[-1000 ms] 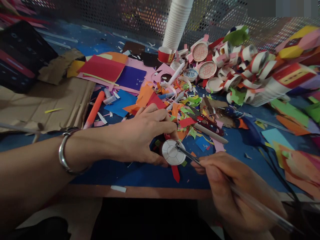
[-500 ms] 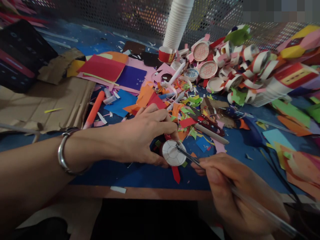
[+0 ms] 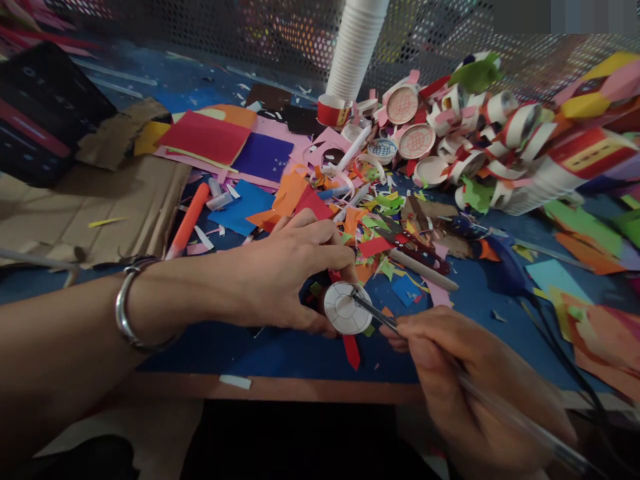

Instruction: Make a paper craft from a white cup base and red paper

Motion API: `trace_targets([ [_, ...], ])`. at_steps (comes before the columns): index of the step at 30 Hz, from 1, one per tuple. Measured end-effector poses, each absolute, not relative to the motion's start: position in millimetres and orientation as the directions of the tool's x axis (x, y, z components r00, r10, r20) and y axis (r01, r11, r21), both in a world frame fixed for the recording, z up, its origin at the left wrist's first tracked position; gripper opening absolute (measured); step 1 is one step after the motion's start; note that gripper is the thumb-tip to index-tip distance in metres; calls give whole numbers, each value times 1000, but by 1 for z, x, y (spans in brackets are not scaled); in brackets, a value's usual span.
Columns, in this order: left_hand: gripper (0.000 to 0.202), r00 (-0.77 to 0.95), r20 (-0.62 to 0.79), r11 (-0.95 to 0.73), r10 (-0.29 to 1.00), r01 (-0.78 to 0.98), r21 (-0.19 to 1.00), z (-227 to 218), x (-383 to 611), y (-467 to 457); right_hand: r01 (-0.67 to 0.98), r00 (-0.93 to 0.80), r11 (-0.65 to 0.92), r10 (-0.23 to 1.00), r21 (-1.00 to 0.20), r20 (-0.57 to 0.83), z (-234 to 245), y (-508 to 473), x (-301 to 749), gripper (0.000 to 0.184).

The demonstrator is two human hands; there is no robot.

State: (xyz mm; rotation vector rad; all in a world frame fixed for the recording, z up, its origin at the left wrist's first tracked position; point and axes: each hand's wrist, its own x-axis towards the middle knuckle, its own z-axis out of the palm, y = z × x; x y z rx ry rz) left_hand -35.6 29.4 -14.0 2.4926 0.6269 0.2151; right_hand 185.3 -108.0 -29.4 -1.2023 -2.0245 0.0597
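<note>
In the middle near the table's front edge, my left hand [image 3: 305, 267] curls round the side of a small cut-down paper cup [image 3: 340, 312]. Its white round base faces up and bears a drawn inner ring with lines running out to the rim. Green and red paper pieces stick out around it; a red pointed strip [image 3: 352, 352] extends toward me. My right hand [image 3: 465, 367] pinches a clear-barrelled pen [image 3: 377, 312], whose dark tip rests on the upper right of the base. A silver bangle [image 3: 125, 310] circles my left wrist.
Paper scraps [image 3: 370, 213] cover the table beyond my hands, with scissors [image 3: 415, 247] among them. Cut cups [image 3: 417, 140] pile up behind, near a tall cup stack [image 3: 357, 50]. A glue gun [image 3: 510, 257] with its cord lies right. Cardboard [image 3: 90, 207] and a phone-like black device [image 3: 45, 113] are left.
Both hands hold almost the same place. The pen and my right hand have shifted very slightly left; the cup stays in my left hand.
</note>
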Motion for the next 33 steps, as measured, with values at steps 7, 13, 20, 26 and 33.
trace_targets([
  [7, 47, 875, 35, -727, 482, 378, 574, -15, -35, 30, 742, -218, 536, 761, -403, 612, -32, -108, 185, 16],
  [13, 45, 880, 39, -734, 473, 369, 570, -16, -36, 30, 752, -218, 535, 752, -385, 622, -32, -110, 187, 19],
  [20, 46, 879, 33, -734, 476, 376, 566, -14, -35, 30, 781, -102, 387, 853, -489, 513, -39, -114, 188, 14],
  [26, 47, 878, 24, -732, 478, 383, 564, -13, -35, 29, 762, -133, 449, 814, -466, 566, -38, -115, 189, 13],
  [33, 46, 881, 25, -738, 472, 379, 558, -13, -35, 30, 771, -127, 459, 791, -442, 599, -38, -115, 187, 15],
])
